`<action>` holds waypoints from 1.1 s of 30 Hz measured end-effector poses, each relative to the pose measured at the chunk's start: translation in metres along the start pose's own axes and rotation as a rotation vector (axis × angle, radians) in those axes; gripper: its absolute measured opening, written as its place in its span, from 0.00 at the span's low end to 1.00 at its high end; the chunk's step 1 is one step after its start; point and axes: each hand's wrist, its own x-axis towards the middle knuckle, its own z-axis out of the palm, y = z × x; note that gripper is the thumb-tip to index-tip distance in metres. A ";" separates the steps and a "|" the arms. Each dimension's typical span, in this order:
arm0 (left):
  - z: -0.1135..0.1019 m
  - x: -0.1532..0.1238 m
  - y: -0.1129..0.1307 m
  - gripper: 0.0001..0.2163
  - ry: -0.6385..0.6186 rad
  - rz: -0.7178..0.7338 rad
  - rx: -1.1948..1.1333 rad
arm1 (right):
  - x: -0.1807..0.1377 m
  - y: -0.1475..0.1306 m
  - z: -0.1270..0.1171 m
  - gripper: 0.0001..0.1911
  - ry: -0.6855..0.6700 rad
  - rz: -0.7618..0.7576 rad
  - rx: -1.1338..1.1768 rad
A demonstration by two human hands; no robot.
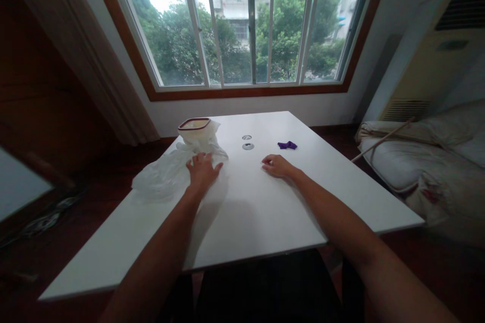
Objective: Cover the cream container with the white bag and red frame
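Note:
My left hand point(202, 170) lies flat with its fingers spread on the edge of a crumpled clear plastic bag point(162, 176) on the white table point(265, 212). Behind the bag stands a clear container with a dark red rim point(194, 128). My right hand point(276, 165) rests on the table top with its fingers loosely curled and nothing visible in them. A small purple piece point(287, 145) lies a little beyond the right hand. Two round metal fittings point(247, 142) sit in the table between the hands, further back.
A wide window point(246, 25) fills the far wall. A folded quilt and bedding point(428, 156) lie to the right with a tall beige air conditioner point(435, 55) behind. Wooden panelling and cables on the floor point(41, 222) are at the left.

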 end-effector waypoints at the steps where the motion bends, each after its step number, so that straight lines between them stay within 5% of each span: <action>1: -0.003 -0.004 0.009 0.23 -0.001 0.086 -0.051 | 0.000 0.000 0.000 0.13 -0.004 0.001 -0.004; 9: 0.016 -0.011 0.052 0.16 -0.135 0.407 -0.035 | -0.001 -0.003 0.016 0.10 0.110 -0.035 -0.070; 13: 0.026 -0.005 0.053 0.17 -0.196 0.337 -0.008 | 0.004 -0.001 0.021 0.09 0.146 -0.059 -0.181; 17: 0.031 -0.005 0.048 0.18 -0.219 0.234 -0.042 | 0.005 0.003 0.016 0.10 0.140 0.104 -0.155; 33: 0.032 -0.004 0.042 0.18 -0.298 0.311 -0.108 | -0.003 0.001 0.011 0.12 0.039 0.072 -0.202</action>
